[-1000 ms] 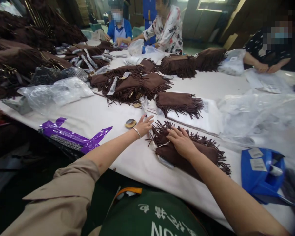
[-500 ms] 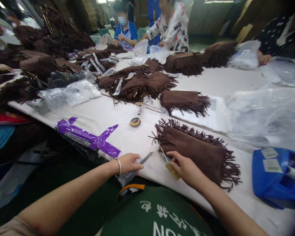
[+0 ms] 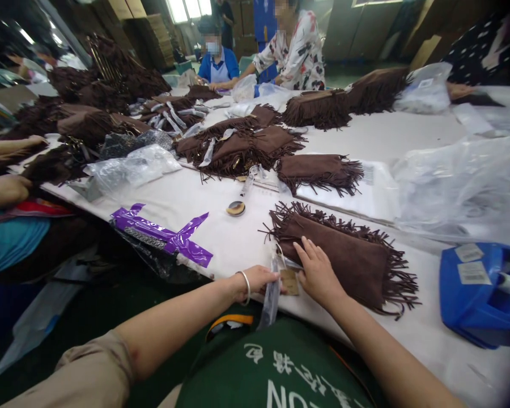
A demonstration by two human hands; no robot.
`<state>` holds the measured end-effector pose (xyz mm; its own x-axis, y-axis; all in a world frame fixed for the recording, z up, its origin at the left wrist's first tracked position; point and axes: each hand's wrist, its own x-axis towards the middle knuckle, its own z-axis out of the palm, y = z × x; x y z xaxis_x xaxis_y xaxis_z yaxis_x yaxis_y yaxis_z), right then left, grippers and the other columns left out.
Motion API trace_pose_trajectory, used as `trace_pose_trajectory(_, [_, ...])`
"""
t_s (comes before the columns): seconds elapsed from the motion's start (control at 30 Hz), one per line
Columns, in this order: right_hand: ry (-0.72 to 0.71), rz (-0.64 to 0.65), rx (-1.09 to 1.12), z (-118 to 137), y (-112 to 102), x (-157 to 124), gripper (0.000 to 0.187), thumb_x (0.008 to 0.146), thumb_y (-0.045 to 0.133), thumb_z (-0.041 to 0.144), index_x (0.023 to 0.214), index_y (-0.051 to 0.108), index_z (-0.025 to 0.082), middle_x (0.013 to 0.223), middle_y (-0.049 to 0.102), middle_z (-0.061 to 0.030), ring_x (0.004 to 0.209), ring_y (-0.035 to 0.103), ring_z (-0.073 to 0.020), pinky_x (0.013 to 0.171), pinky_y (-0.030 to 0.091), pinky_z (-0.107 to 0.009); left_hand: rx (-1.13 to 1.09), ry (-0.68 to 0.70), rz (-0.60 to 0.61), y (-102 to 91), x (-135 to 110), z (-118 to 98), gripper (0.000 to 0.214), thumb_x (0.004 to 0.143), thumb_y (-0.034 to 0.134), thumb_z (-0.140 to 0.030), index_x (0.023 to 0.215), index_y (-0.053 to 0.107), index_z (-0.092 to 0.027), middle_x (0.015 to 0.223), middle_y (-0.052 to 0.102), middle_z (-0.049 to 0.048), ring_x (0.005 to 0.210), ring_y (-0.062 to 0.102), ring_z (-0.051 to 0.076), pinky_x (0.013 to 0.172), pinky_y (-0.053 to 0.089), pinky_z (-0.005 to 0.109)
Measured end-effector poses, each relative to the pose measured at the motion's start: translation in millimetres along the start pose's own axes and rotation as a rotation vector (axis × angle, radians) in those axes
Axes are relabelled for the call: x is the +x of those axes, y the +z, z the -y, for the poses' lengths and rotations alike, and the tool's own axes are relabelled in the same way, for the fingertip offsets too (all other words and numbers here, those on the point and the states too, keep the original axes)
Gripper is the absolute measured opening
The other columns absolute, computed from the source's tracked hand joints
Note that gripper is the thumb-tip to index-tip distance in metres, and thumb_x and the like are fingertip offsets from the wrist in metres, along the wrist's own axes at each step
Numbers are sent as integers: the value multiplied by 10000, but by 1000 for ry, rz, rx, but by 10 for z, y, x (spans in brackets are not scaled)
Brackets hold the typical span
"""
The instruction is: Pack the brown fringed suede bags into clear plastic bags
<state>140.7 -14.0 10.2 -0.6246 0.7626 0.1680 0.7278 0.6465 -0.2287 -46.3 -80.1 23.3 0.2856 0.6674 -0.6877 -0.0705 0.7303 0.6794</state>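
A brown fringed suede bag (image 3: 344,258) lies flat on the white table in front of me. My left hand (image 3: 259,279) is closed on a narrow plastic-wrapped strap (image 3: 271,300) at the bag's left end, its lower end hanging over the table edge. Beside that strap, a tan cardboard tag (image 3: 289,282) lies between my two hands. My right hand (image 3: 321,272) rests open on the bag's near left part, fingers stretched out and thumb close to the tag.
A blue tape dispenser (image 3: 478,294) stands at right. Purple tape (image 3: 165,235) crosses the table's left edge. Beyond are a small round dark-and-tan item (image 3: 235,208), another fringed bag (image 3: 317,170), a bag pile (image 3: 246,144) and clear plastic (image 3: 463,181). Co-workers' hands (image 3: 9,190) are at left.
My left hand has moved right with the plastic-wrapped strap, which now stands more upright. My right hand has let go of the tag and spread onto the bag.
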Motion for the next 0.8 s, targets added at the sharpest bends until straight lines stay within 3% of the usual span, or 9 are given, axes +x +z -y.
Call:
trace_pose_trajectory(0.13, [-59,-22,129,55,-170,-89,404,853,423,147,1251,469,199,1298,498,-97,1168,448,-232,990,321,-407,-90,63,-11,186,45,36,479,618,680,-538,834,624,-114,788,714,98,730,661,204,713,476,327])
trace_pose_trajectory(0.23, [-39,41,93,177,-210,-247,190,903,474,317,1022,577,209,1000,600,-79,962,514,-238,835,395,-366,-85,74,-27,111,-46,56,441,680,639,-501,865,625,-101,730,711,100,680,662,200,707,484,338])
trace_pose_trajectory(0.33, [-22,130,-13,263,-143,-360,306,835,592,416,1045,567,195,951,579,-85,909,505,-256,763,406,-362,-77,60,-82,-78,-161,67,439,719,617,-474,912,624,-80,750,714,118,674,666,204,692,490,339])
trace_pose_trajectory(0.43, [-29,203,-106,287,-85,-360,256,848,584,311,1069,556,185,962,571,-84,913,503,-247,766,418,-345,-80,35,-107,-199,-210,65,441,734,615,-459,942,624,-70,798,716,139,739,680,229,708,494,346])
trace_pose_trajectory(0.53, [-45,261,-167,303,-97,-303,136,855,522,160,976,584,167,902,578,-81,867,516,-237,719,435,-327,-94,14,-85,-209,-207,57,472,743,618,-475,987,623,-72,867,714,164,821,681,262,753,497,380])
trace_pose_trajectory(0.8, [46,288,-228,492,-89,-186,175,820,465,81,933,598,89,880,597,-151,820,554,-278,576,437,-319,-169,9,-38,-177,-263,13,496,779,600,-482,1085,611,-92,1047,671,192,1009,632,295,811,493,385])
